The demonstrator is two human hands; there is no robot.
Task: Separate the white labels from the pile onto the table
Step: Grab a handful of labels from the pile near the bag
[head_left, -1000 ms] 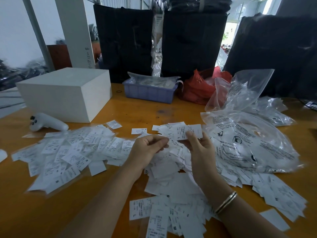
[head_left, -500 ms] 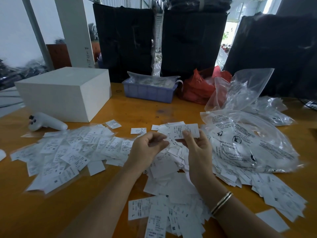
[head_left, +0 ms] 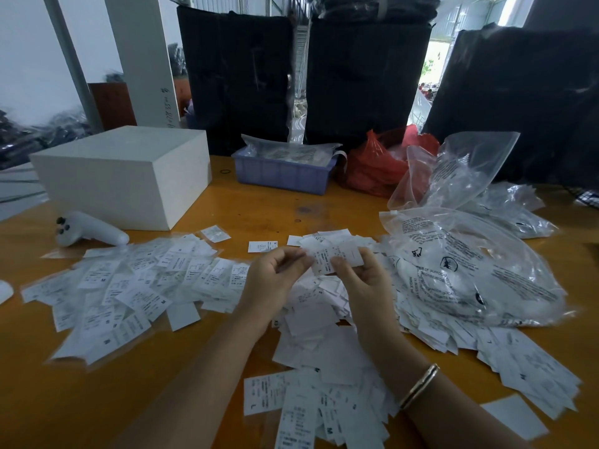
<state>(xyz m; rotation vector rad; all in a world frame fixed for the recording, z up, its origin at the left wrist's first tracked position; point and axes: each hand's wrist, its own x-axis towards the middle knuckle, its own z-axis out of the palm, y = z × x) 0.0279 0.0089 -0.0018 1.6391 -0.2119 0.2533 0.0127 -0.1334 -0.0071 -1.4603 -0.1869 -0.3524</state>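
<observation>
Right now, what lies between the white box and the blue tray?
In the head view, only bare orange table lies between the white box and the blue tray, plus one small dark ring on the wood.

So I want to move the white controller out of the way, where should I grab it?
Wrap the long smooth handle of the white controller from above, near its right end. It lies flat on the table; the left end carries buttons, and the white box blocks the back.

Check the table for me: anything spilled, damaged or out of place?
Nothing looks damaged. One oddity: a white handheld controller lies at the edge of the left label spread, beside the white box. Both hands pinch labels above the pile.
</observation>
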